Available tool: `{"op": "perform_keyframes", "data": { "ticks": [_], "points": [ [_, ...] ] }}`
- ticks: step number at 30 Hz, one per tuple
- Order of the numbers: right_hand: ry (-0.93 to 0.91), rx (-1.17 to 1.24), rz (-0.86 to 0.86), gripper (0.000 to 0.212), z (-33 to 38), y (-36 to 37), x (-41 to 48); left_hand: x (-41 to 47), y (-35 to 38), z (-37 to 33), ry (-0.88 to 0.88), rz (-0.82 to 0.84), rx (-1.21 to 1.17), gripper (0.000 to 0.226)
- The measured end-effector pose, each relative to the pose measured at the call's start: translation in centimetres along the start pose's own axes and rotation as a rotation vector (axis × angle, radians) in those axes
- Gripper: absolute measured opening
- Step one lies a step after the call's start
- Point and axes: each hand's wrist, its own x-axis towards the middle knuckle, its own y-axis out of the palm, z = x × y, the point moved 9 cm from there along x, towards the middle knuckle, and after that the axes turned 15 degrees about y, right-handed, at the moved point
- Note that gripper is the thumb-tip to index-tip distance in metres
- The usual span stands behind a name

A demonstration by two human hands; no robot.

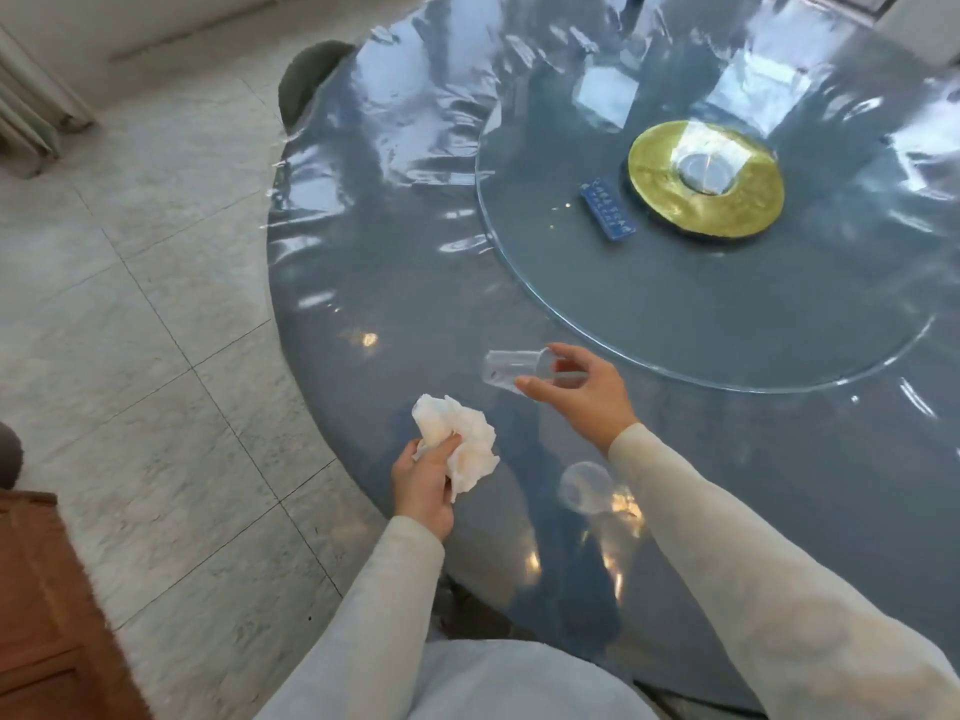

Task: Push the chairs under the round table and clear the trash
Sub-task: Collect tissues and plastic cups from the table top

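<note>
head: blue packet (pixel 608 213) print unreadable; left hand (pixel 423 485) grips tissue (pixel 474 449), right hand (pixel 584 397) cup (pixel 508 370)

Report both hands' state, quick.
Left hand: closed, gripping the tissue.
Right hand: closed, pinching the cup, which lies sideways in its grip.

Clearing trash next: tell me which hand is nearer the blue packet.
Right. Right hand, holding a cup, hovers short of the blue packet; left hand, gripping tissue, farther back-left.
</note>
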Motion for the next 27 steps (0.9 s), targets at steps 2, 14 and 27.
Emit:
{"op": "perform_keyframes", "data": {
  "ticks": [2, 14, 27],
  "points": [
    [-0.032, -0.050, -0.035, 0.062, -1.4, -3.0, -1.3, -0.9, 1.1, 1.0, -0.012, 0.033, 0.024, 0.016],
    [-0.125, -0.702, -0.031, 0.072, -9.3, -3.9, -5.7, -5.4, 3.5, 4.3, -0.001, 0.126, 0.165, 0.033],
    [-0.114, -0.824, 0.004, 0.063, -12.2, -0.9, -4.5, -7.0, 1.5, 5.9, 0.012, 0.029, 0.174, 0.026]
  ]
}}
